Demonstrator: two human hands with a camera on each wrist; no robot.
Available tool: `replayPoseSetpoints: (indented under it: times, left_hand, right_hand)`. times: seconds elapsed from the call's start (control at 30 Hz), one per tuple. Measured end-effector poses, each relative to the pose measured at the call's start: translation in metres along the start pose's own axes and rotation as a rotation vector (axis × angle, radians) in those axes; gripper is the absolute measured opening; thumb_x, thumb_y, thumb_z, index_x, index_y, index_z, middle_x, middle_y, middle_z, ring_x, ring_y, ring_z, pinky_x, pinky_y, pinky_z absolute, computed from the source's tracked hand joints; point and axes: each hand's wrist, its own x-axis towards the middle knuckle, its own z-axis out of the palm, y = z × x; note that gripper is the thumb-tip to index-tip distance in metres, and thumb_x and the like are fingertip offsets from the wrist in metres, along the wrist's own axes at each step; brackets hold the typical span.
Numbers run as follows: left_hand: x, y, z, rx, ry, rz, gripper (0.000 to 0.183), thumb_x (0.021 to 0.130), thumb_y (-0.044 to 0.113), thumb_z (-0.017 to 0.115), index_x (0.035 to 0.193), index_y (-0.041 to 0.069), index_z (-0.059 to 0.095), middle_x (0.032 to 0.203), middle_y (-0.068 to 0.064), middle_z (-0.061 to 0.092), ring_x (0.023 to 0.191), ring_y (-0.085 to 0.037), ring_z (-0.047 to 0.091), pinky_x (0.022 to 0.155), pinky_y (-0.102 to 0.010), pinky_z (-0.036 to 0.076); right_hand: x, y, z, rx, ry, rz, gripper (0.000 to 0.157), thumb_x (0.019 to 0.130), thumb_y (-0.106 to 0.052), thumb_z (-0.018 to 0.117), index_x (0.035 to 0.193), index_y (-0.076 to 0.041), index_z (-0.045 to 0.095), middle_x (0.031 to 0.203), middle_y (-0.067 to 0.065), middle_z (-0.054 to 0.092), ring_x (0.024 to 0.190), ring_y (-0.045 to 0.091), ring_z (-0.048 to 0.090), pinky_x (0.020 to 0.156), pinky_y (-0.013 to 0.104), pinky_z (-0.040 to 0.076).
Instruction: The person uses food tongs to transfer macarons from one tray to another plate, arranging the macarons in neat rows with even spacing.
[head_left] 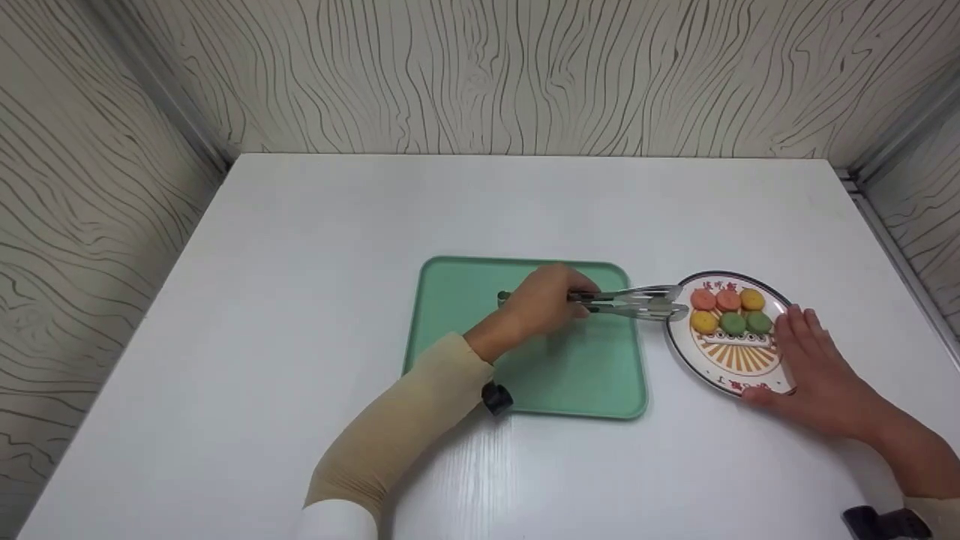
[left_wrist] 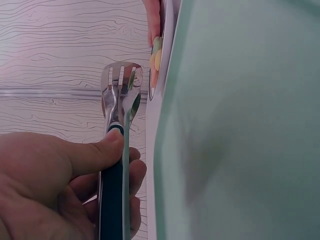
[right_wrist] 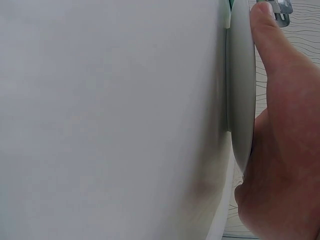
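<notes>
My left hand (head_left: 544, 304) grips metal tongs (head_left: 630, 296) by their dark handles above a green tray (head_left: 457, 300). The tong heads reach over the left rim of a round white plate (head_left: 720, 375). A greenish patch shows between them; whether it is a held piece or a reflection, I cannot tell. Pink, yellow and green macaron-like pieces (head_left: 732, 323) sit in two rows on the plate's far half. My right hand (head_left: 829, 382) rests against the plate's right and near rim, fingers straight and thumb spread. In the right wrist view the thumb (right_wrist: 270, 35) lies along the plate's edge.
A white table (head_left: 262, 300) carries the tray and, to its right, the plate. Wood-grain panels (head_left: 480, 82) rise behind the table and at both sides. Dark wrist devices (head_left: 496, 397) sit on both forearms.
</notes>
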Motion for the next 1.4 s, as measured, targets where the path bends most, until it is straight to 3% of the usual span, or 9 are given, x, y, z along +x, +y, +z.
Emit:
replayPoseSetpoints:
  times: [0.7, 1.4]
  left_hand:
    - [0.011, 0.029, 0.029, 0.016, -0.032, 0.011, 0.025, 0.093, 0.008, 0.075, 0.117, 0.015, 0.078, 0.103, 0.01, 0.074, 0.085, 0.0, 0.056, 0.076, -0.012, 0.044]
    - [0.017, 0.04, 0.041, 0.026, -0.065, -0.006, 0.028, 0.093, 0.009, 0.075, 0.12, 0.018, 0.077, 0.103, 0.012, 0.073, 0.085, 0.0, 0.056, 0.076, -0.012, 0.044]
  right_hand:
    - [0.002, 0.001, 0.001, -0.003, 0.006, -0.008, 0.118, 0.088, -0.046, 0.076, 0.152, 0.021, 0.003, 0.16, 0.041, -0.005, 0.151, 0.045, -0.018, 0.113, 0.023, -0.022]
    - [0.001, 0.002, 0.001, 0.0, 0.018, -0.021, 0.116, 0.089, -0.045, 0.075, 0.152, 0.021, 0.003, 0.16, 0.04, -0.006, 0.151, 0.045, -0.019, 0.112, 0.019, -0.02]
